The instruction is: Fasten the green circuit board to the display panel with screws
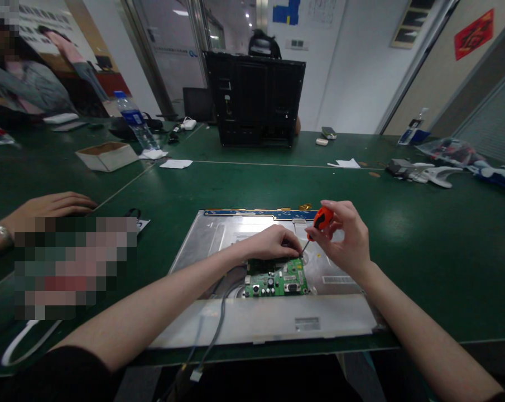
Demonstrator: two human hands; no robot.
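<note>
Tiny green circuit board (277, 279) on a bare metal panel (219, 234)

Right hand (346, 237) pinches an orange-handled screwdriver (317, 226); left hand (273, 243), fingers curled, presses the board's top edge.

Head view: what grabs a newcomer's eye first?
The orange-handled screwdriver in the right hand, tip angled down at the green circuit board, which the left hand steadies. Both sit on a silver panel lying flat at the near edge of the green table. A black monitor shell stands upright at the far side.

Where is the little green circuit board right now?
The green circuit board lies on the silver panel at the centre of the head view, just below the left hand and the screwdriver.
</note>
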